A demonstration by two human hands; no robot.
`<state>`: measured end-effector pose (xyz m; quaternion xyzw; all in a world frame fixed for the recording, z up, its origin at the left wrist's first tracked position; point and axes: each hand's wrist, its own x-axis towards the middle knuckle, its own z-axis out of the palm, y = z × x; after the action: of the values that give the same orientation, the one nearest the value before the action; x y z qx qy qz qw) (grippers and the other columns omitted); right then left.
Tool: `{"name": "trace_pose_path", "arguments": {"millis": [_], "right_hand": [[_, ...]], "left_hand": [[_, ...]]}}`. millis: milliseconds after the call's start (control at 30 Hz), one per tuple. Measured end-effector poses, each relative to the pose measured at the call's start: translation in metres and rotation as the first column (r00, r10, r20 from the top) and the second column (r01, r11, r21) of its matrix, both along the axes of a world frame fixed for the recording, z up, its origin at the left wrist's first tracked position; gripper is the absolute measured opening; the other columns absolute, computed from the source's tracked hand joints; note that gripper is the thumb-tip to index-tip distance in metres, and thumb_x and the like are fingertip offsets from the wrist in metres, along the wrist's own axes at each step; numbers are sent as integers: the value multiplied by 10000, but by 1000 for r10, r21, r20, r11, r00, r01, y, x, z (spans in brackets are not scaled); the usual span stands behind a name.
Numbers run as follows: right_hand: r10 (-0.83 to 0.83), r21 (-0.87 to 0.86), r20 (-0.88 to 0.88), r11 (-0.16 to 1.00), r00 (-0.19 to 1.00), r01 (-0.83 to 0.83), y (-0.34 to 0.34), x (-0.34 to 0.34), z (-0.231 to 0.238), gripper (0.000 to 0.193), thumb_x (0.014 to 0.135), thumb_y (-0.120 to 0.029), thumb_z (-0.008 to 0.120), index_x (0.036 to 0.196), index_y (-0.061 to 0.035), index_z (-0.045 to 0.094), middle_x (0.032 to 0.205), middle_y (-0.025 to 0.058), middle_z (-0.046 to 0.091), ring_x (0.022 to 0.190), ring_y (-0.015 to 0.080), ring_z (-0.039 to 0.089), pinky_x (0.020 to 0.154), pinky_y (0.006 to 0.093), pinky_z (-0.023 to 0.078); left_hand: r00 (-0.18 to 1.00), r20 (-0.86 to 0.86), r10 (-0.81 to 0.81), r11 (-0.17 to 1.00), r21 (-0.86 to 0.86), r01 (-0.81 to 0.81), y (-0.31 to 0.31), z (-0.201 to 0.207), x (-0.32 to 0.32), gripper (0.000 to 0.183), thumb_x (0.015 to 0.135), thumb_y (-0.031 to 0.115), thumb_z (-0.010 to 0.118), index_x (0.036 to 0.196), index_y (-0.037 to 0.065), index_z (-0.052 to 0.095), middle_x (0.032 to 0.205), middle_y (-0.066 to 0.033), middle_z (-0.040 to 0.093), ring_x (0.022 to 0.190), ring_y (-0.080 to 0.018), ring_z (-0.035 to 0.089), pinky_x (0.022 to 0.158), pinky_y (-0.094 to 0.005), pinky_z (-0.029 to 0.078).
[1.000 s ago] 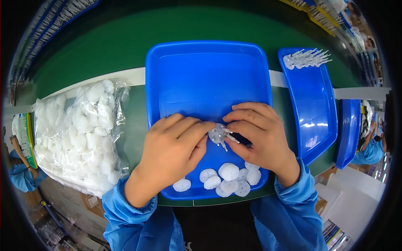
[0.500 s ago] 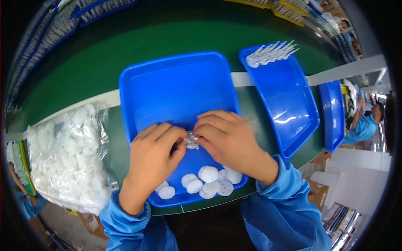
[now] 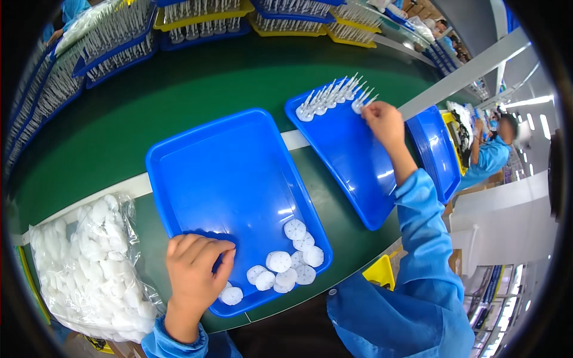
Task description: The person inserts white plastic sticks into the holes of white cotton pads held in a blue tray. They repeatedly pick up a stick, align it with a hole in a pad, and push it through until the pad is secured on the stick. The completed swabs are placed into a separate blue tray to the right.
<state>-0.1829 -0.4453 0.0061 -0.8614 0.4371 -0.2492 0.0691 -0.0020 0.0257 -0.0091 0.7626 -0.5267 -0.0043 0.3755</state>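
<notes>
My right hand (image 3: 387,124) reaches over the far end of the right-hand blue tray (image 3: 364,170). Its thumb and fingers are closed at a small white disc piece with upright thin stems (image 3: 360,105). Beside that piece stand rows of the same stemmed pieces (image 3: 325,100). Over the near left part of the larger blue tray (image 3: 209,158), my left hand (image 3: 197,271) has thumb and fingertips drawn together; whatever may be between them does not show. Several loose white round discs with small holes (image 3: 279,261) lie at that tray's near end, some overlapping.
To the left lies a clear plastic bag of white discs (image 3: 95,262). Stacked blue and yellow trays of stemmed pieces (image 3: 203,21) line the table's far edge. More blue trays (image 3: 433,149) stand at the right, where another person in blue (image 3: 492,155) works. A pale post (image 3: 465,74) slants nearby.
My right hand has left the middle of the large tray and moved right and away to the stemmed pieces. My left hand stays over the large tray, slightly nearer. The view has shifted.
</notes>
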Motion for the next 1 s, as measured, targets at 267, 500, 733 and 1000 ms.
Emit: {"name": "trace_pose_path", "arguments": {"millis": [267,500,733,1000], "right_hand": [[-32,-117,-80,993,996,22,30,5,-31,306,958,-350,797,816,-109,671,723,75,700,698,308,710,673,445,566],[220,-148,34,966,975,-213,32,-15,-36,173,918,-172,760,1074,-98,764,1031,117,720,931,321,711,840,427,579],[190,-193,-31,962,981,-192,34,-86,-35,222,928,-129,718,1142,-83,749,1213,179,708,1179,400,664,1058,471,529],[337,-22,-69,940,939,-339,116,-112,36,114,910,-48,761,1023,-45,777,1011,120,770,887,308,755,799,389,598]], "left_hand": [[1000,-21,0,1000,11,1,12,1,7,138,806,70,835,920,129,784,864,-25,762,844,-257,677,865,-415,471],[999,44,-25,1000,-18,26,8,0,6,125,812,97,843,916,134,784,834,-8,748,809,-235,679,852,-406,487],[998,61,21,999,-26,-20,13,0,1,127,828,76,824,942,117,786,842,-37,743,802,-263,675,830,-412,494],[999,18,-42,999,-7,42,44,30,-17,200,809,115,800,1007,95,798,1043,-58,796,873,-275,707,842,-418,515]]}}
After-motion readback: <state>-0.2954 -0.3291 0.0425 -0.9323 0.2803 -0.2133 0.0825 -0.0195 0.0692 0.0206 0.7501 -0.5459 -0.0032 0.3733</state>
